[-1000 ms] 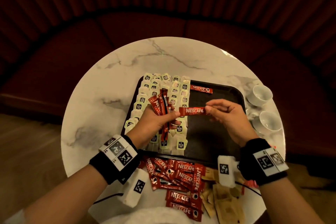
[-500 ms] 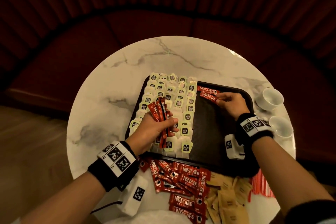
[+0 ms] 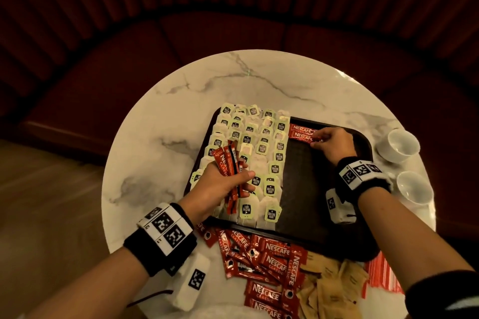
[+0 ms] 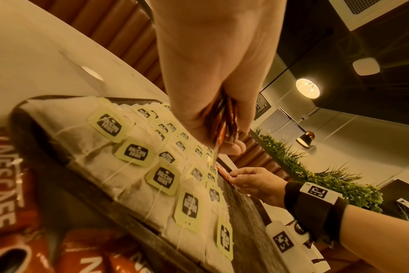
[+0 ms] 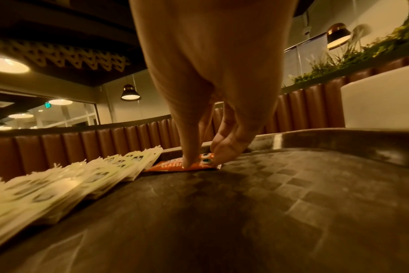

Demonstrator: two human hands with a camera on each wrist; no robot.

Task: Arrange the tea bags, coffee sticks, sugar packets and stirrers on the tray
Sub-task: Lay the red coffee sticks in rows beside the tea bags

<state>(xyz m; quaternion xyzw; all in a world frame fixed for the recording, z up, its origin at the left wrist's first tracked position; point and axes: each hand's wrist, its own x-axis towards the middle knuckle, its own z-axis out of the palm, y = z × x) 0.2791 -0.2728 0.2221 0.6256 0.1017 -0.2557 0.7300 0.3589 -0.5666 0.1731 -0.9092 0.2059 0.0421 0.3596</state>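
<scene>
Grip state, right hand (image 3: 334, 146): thumb and fingertips (image 5: 192, 162) pinch and press the end of a red foil coffee stick (image 3: 302, 136) onto the dark rectangular plastic tray (image 3: 363, 248), near its far edge. This stick lies just in front of another red coffee stick (image 3: 300, 128) and parallel to it, which suggests a column is being started beside the tea bags. Pressing at one end likely serves to square the stick against its neighbour.

Grip state, left hand (image 3: 223, 185): fingers clamped round a bundle of red coffee sticks (image 3: 229, 163), held above the tea bags as a supply for the right hand.

Pale paper tea bags with green tags (image 3: 261, 153) fill the tray's left half in overlapping rows. Loose red coffee sticks (image 3: 269, 259), tan paper sugar packets (image 3: 329, 285) and red-and-white striped stirrers (image 3: 383, 274) lie on the white marble round table (image 3: 160, 137) at its near edge, not yet arranged. The tray's right half is bare.
</scene>
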